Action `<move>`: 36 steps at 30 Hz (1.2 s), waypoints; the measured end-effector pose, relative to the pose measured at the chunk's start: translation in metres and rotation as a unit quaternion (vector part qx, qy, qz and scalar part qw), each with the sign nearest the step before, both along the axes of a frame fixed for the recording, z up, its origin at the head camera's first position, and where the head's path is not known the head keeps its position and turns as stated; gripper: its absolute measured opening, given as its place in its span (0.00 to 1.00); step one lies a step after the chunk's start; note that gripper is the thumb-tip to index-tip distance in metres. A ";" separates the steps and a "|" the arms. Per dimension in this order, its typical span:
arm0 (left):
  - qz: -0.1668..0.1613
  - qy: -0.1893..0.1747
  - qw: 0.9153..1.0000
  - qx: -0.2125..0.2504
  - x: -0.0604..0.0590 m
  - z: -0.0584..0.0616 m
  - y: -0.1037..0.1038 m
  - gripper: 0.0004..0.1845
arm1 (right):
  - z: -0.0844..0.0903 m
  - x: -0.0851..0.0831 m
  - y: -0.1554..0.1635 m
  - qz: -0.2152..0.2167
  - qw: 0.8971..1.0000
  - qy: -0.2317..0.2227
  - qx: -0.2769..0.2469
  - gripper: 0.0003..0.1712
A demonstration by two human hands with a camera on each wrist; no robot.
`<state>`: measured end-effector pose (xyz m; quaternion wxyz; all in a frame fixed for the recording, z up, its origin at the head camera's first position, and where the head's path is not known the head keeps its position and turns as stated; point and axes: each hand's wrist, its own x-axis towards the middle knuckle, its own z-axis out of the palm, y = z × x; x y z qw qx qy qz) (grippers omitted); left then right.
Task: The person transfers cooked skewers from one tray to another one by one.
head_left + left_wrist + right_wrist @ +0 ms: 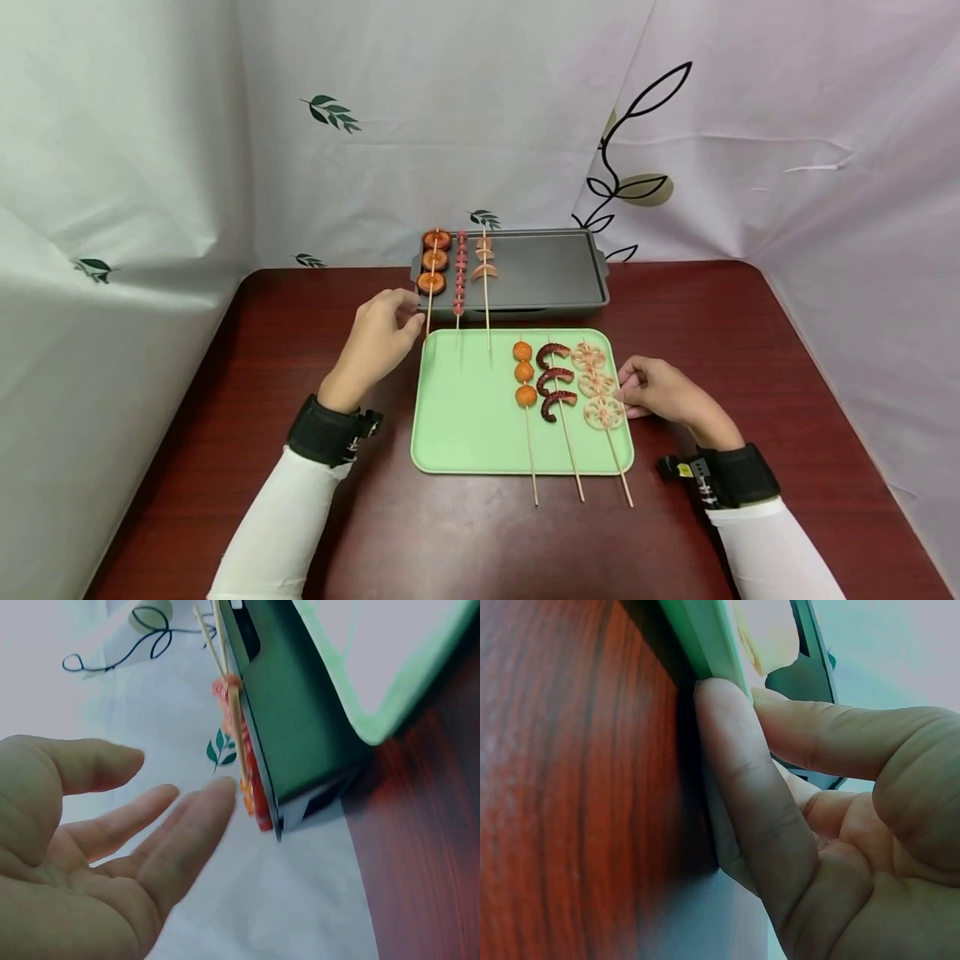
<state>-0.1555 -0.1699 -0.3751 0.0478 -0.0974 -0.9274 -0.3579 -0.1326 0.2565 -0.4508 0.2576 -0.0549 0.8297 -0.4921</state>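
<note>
Two hands working: left hand (378, 329) is hovering loose, fingers relaxed, holding nothing, just beside the orange-ring skewer (432, 271) lying on the grey griddle (551, 271). Right hand (660, 390) is pinching the rim of the green tray (465, 417) w/ thumb and fingers, next to the lotus-root skewer (600, 392).

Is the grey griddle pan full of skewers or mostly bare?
Mostly bare. The griddle pan holds only three skewers, all at its left end; the rest of its surface is uncovered. Three more lie on the green tray.

Dark red wooden table (750, 350), white backdrop sheets (465, 108) — leaf prints (332, 112), black vine drawing (637, 167)
</note>
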 end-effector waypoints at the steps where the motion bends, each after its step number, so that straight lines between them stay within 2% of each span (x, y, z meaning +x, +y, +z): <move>1: -0.003 0.007 1.000 0.006 -0.001 -0.001 0.003 0.15 | 0.000 0.000 0.000 0.000 1.000 0.000 0.000 0.12; 5: -0.011 0.025 0.999 0.028 -0.005 -0.002 0.016 0.13 | 0.001 -0.001 -0.001 -0.001 1.000 -0.001 -0.001 0.12; 10: -0.017 0.022 0.999 0.038 -0.011 -0.001 0.034 0.12 | 0.002 -0.001 0.001 0.004 1.000 0.001 -0.005 0.11; 14: -0.025 0.001 0.999 0.034 -0.016 0.003 0.049 0.13 | 0.002 -0.001 0.003 0.007 1.000 0.001 -0.007 0.11; 18: -0.035 -0.037 0.999 0.019 -0.021 0.006 0.063 0.15 | 0.002 -0.001 0.004 0.008 1.000 -0.003 -0.011 0.12; 23: -0.044 -0.066 0.997 0.004 -0.024 0.006 0.079 0.11 | 0.002 -0.001 0.004 0.008 1.000 -0.003 -0.014 0.12; 31: -0.021 -0.069 0.997 -0.022 -0.024 -0.003 0.094 0.07 | 0.000 -0.002 0.003 0.011 1.000 -0.005 -0.022 0.13; 36: -0.007 -0.093 0.995 -0.028 -0.023 -0.007 0.098 0.08 | -0.001 -0.002 0.003 0.010 1.000 -0.006 -0.020 0.12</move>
